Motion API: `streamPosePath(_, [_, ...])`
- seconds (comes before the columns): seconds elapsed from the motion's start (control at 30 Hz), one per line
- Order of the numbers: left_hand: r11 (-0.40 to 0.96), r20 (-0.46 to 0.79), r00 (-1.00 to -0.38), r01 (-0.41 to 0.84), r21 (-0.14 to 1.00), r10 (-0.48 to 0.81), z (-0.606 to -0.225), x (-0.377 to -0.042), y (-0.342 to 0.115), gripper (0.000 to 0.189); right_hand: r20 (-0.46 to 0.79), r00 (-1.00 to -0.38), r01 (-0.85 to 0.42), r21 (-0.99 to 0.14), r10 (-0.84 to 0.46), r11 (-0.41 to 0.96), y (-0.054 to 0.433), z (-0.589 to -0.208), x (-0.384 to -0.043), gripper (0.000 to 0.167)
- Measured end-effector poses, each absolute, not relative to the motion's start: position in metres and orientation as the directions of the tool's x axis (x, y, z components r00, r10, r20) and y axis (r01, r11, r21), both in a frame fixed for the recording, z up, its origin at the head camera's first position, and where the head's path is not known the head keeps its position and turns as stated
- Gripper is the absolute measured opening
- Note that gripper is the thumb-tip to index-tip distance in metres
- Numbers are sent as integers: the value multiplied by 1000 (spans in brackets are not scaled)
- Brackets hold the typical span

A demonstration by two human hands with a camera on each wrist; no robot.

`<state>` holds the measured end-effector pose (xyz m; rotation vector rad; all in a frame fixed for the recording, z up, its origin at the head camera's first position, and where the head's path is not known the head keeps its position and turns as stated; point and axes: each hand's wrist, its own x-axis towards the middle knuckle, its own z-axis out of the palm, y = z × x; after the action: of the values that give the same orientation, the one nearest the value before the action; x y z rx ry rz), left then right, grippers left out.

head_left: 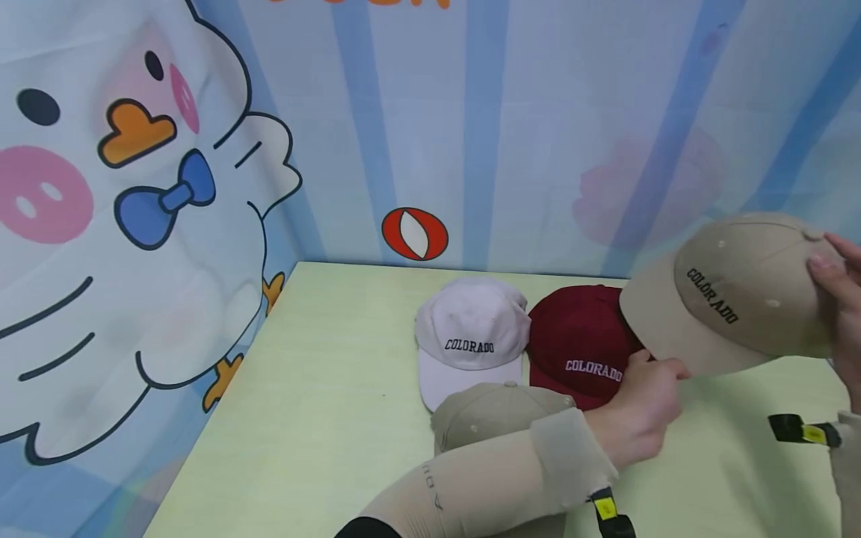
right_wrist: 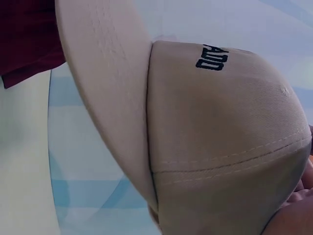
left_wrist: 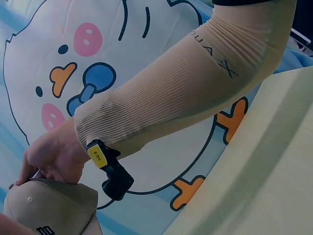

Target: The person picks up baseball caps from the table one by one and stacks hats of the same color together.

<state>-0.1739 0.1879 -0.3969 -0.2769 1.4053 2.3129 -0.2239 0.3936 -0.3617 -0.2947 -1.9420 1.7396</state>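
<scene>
A beige baseball cap (head_left: 747, 299) lettered COLORADO is held above the table at the right. My left hand (head_left: 639, 411) reaches across and pinches the edge of its brim, fingers curled. At the crown's back my right hand (head_left: 844, 299) grips the cap, thumb on the outside; in the left wrist view that right hand (left_wrist: 56, 154) is bent over the crown. The cap (right_wrist: 225, 122) fills much of the right wrist view, brim to the left. Just behind my left hand lies a dark red COLORADO cap (head_left: 565, 336), partly covered by the beige brim.
A pale pinkish-white COLORADO cap (head_left: 474, 321) sits left of the red one. In front, a second beige cap (head_left: 504, 407) is partly hidden by my left forearm. The light yellow table (head_left: 303, 388) meets a printed cartoon backdrop (head_left: 417, 112) at the back and left.
</scene>
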Motion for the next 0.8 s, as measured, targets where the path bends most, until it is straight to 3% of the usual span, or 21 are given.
streamPosePath(0.17, [-435,-338,-879,-464,772,337,-397,-173,172,47,262,-858,-206,-963,442,172,387,-357,-221,50])
streamPosePath(0.4, [-467,-320,-880,-461,754,352,-392,-174,145,67,325,-861,-189,-918,392,348,375,-345,-213,50])
streamPosePath(0.47, [-477,-306,-888,-446,758,344,-390,-175,136,63,332,-866,-188,-909,374,373,373,-343,-211,51])
streamPosePath(0.8, [-500,-187,-948,-297,813,259,-373,-186,96,41,372,-852,-305,-925,368,228,363,-341,-214,47])
